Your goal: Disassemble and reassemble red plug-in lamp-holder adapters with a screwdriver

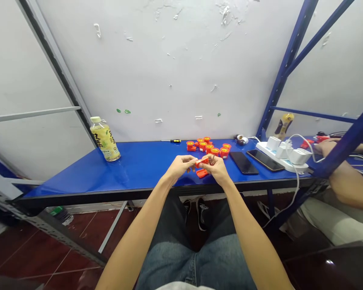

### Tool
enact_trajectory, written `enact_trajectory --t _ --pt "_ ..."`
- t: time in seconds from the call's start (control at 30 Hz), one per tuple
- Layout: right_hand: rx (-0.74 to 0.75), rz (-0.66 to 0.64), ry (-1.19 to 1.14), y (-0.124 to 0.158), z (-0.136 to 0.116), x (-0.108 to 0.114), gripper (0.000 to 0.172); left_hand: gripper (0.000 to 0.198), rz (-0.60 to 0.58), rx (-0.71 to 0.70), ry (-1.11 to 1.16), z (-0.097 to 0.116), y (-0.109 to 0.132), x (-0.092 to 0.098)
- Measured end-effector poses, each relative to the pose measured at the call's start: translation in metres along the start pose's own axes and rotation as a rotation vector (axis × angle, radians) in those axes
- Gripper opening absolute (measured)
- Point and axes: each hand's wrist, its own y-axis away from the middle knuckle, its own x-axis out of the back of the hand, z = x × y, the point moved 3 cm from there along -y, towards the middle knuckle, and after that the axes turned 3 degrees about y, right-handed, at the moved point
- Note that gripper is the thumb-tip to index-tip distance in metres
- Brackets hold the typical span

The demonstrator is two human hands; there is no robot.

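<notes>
The left hand [179, 167] and right hand [217, 169] grip a small orange plastic part [201, 162] between their fingertips, just above the blue counter [87, 177] (held up, it stays within reach of both), with orange cups [208, 147] grouped just beyond.

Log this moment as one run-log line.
left hand, right hand | both on: small red plastic part | nearest: red plastic piece | beyond: red cups, blue bench

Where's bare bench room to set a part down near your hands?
Bare blue bench top lies between the drink bottle and your left hand, below the screwdriver. Crowded beyond your right hand: red parts, a smartphone, another smartphone, power strip.
</notes>
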Motion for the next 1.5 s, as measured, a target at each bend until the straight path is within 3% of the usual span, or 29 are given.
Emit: enact_trajectory --t 0.27,0.43,0.6,0.9,1.03,1.17,1.33,1.5 --pt "0.013 -0.048 0.130 0.001 -0.013 -0.004 0.028 0.030 -0.030 -0.053 -0.333 0.006 0.004 0.012" --pt "-0.008 -0.047 0.304 0.009 -0.019 0.029 0.031 0.025 0.057 -0.092 -0.637 0.003 0.020 0.025" --pt "-0.058 -0.052 0.533 0.019 -0.013 0.055 0.028 0.021 0.030 -0.086 -0.907 -0.005 0.041 0.037" --pt "-0.084 -0.087 0.738 0.018 -0.001 0.053 0.030 0.022 0.021 -0.069 -1.169 0.003 0.042 0.043" --pt "-0.051 -0.122 0.825 0.004 -0.005 0.045 0.030 0.023 0.059 -0.126 -1.206 0.010 0.030 0.036" --pt "-0.016 -0.251 0.929 -0.024 -0.010 0.020 0.029 0.022 0.124 -0.219 -1.198 0.008 0.021 0.016" --pt "0.016 -0.391 1.035 -0.041 -0.010 -0.006 0.027 0.017 0.311 -0.295 -1.156 0.001 0.043 -0.009" --pt "0.091 -0.426 1.039 -0.035 -0.003 -0.004 0.027 0.024 0.397 -0.360 -1.082 -0.001 0.065 -0.021"
